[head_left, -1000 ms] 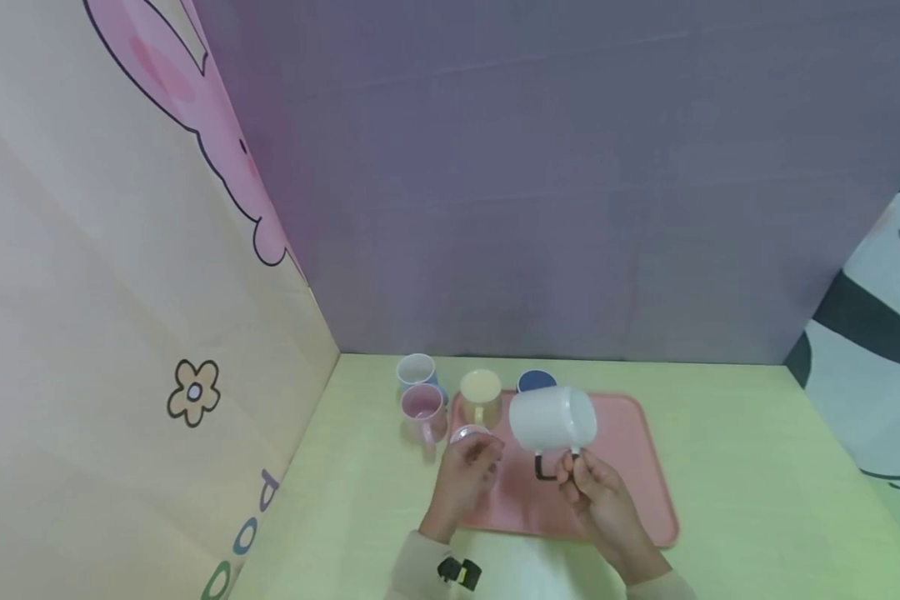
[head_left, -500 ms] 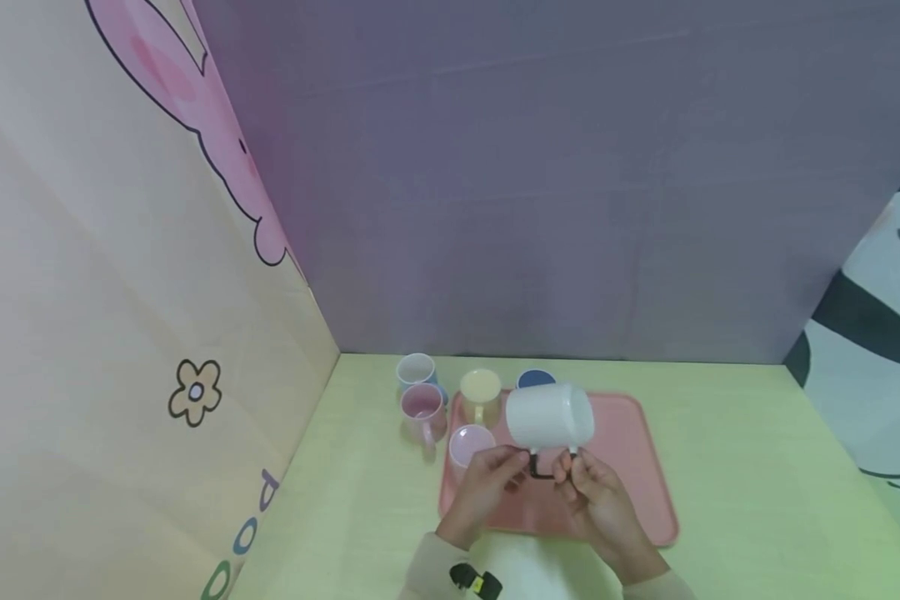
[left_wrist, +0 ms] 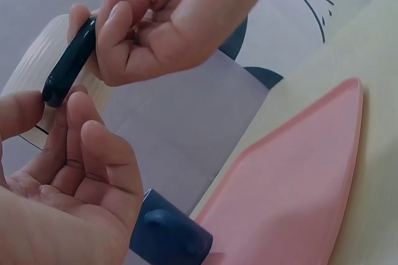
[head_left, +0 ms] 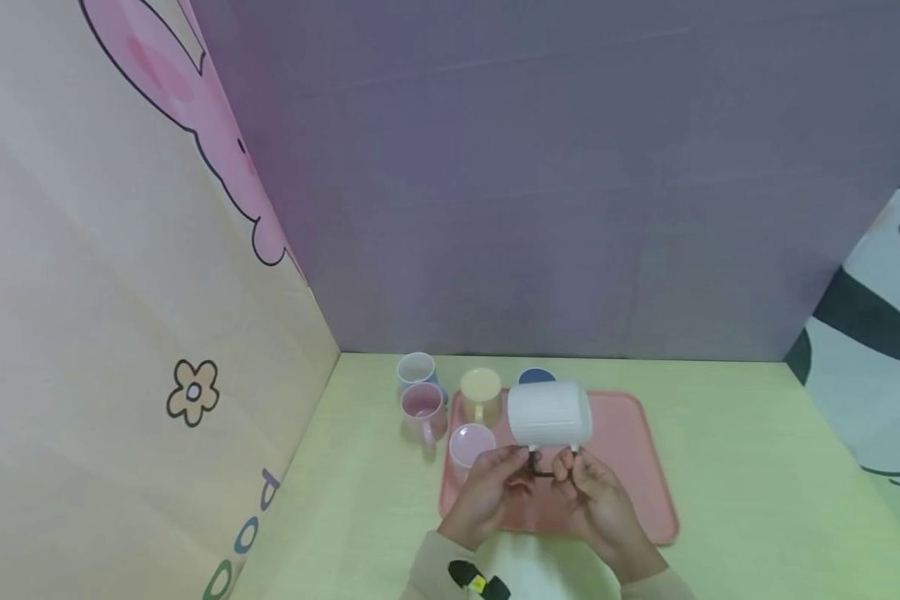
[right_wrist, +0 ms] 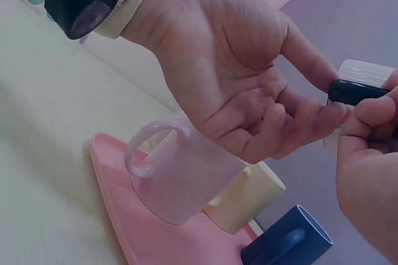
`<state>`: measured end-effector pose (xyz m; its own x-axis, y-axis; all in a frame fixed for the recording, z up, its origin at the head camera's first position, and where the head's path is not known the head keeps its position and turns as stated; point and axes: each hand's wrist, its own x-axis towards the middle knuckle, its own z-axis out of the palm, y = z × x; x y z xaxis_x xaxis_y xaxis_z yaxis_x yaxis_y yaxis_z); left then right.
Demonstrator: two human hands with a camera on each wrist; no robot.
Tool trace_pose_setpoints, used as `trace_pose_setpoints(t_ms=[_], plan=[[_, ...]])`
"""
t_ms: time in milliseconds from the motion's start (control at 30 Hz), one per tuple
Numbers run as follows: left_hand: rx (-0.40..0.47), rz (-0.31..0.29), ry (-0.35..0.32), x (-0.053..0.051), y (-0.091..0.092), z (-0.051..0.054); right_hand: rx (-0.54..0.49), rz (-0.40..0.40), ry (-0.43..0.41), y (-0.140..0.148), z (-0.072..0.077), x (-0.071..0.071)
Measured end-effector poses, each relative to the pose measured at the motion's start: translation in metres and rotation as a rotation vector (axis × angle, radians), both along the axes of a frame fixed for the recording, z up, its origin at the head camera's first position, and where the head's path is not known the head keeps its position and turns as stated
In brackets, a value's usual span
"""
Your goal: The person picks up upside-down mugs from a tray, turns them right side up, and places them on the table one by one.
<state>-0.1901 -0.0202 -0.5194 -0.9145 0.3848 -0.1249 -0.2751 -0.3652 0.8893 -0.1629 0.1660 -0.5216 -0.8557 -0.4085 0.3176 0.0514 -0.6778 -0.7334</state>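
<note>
The left hand (head_left: 486, 492) pinches one end of the black handle (left_wrist: 71, 60) on a sideways white ribbed cylindrical mug (head_left: 548, 414); the right hand (head_left: 603, 502), fingers curled, grips the other.

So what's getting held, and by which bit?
A ribbed white mug, by its black handle: the left grip pinches one end, the right grip the other.

You face a plain grey-purple backdrop (head_left: 495, 183) behind a pale green table (head_left: 757, 467). To your left, a pale panel (head_left: 67, 250) bears a pink cartoon figure (head_left: 228, 158), an outlined flower (head_left: 193, 392) and coloured letters (head_left: 246, 535); to your right, you see a black-and-white print (head_left: 870, 325).
</note>
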Motion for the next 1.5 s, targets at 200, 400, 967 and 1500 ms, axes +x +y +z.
trace_pose_setpoints(t_ms=[200, 400, 967, 1500], plan=[[0.064, -0.032, -0.007, 0.001, 0.001, -0.003, -0.01, 0.018, -0.01, 0.002, -0.003, -0.001], [0.102, -0.044, -0.042, 0.002, 0.002, -0.004, -0.07, 0.068, -0.002, 0.002, -0.005, -0.002], [0.222, -0.132, -0.05, 0.007, 0.001, -0.003, -0.161, 0.148, -0.016, 0.002, -0.009, -0.003], [0.263, -0.193, 0.008, 0.009, -0.003, 0.001, -0.124, 0.15, -0.048, 0.001, -0.011, 0.0]])
